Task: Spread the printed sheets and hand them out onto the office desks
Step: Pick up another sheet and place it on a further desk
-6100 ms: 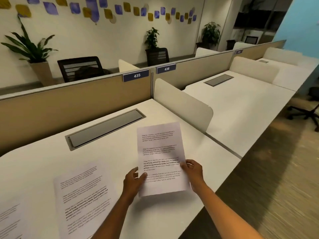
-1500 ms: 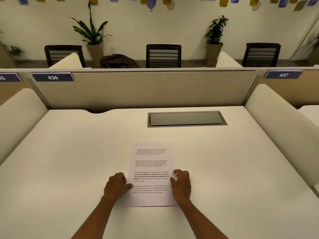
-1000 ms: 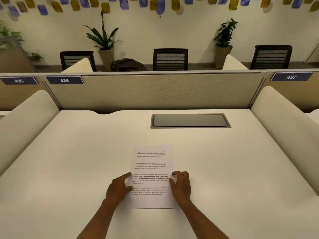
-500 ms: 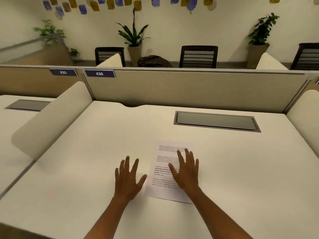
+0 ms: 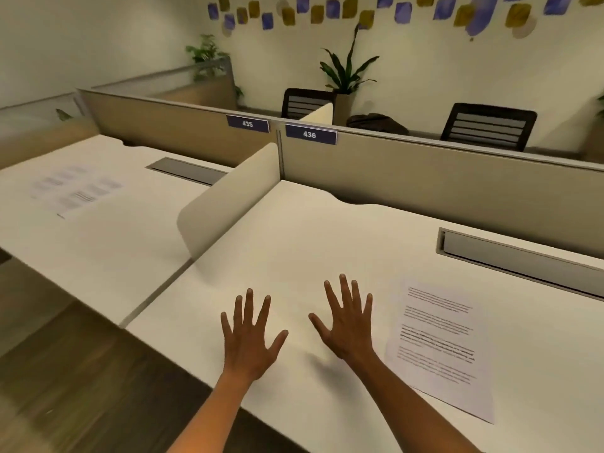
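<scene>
A printed sheet (image 5: 441, 348) lies flat on the white desk (image 5: 310, 243) labelled 436, to the right of both hands. My left hand (image 5: 250, 338) and my right hand (image 5: 348, 325) hover over the desk's front part with fingers spread, holding nothing and apart from the sheet. On the neighbouring desk (image 5: 108, 243), labelled 435, more printed sheets (image 5: 73, 189) lie side by side at the far left, blurred.
A rounded cream divider (image 5: 235, 194) stands between the two desks. A beige partition (image 5: 425, 171) runs along the back, with grey cable trays (image 5: 519, 256) set into the desktops. Black chairs (image 5: 488, 125) and potted plants (image 5: 346, 76) stand beyond. Wooden floor (image 5: 75, 371) lies at the lower left.
Both hands have lifted off the sheet and opened. My view has swung left, so the sheet now lies to the right of the hands and desk 435 has come into view.
</scene>
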